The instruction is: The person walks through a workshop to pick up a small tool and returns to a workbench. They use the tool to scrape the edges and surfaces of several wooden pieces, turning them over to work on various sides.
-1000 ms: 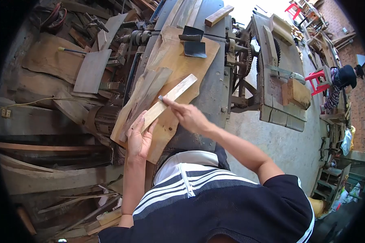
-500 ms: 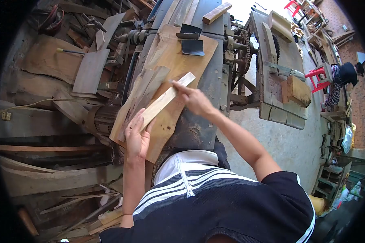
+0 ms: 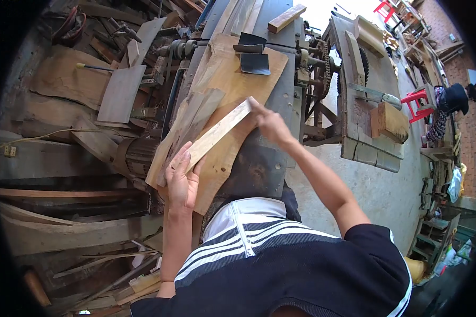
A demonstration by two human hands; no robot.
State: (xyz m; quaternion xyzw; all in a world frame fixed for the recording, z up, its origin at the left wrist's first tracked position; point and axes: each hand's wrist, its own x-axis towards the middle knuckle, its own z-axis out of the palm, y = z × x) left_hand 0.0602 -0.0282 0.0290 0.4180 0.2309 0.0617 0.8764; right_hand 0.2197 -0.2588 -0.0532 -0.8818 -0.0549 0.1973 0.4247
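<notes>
My left hand (image 3: 183, 177) is closed around the lower end of a pale wooden strip (image 3: 217, 134), which slants up and away over a wide wooden board (image 3: 269, 68). My right hand (image 3: 269, 122) is at the strip's far end, its fingers touching or very close to the tip. Motion blur hides how those fingers are set and whether anything small is in them. Two dark pieces that look like sandpaper, one curled (image 3: 249, 43) and one flatter (image 3: 255, 64), lie on the board beyond the strip. Rough-edged wood offcuts (image 3: 193, 119) lie along its left side.
The board rests on a metal machine table (image 3: 254, 171). A short wood block (image 3: 286, 18) sits at its far end. To the right stands a saw bench (image 3: 378, 90) with a toothed blade and a thick wood block (image 3: 390, 122). A motor (image 3: 137, 157) and scrap wood fill the left.
My right hand has moved up and right along the strip to its far end. The left hand keeps its hold, and the view has shifted slightly.
</notes>
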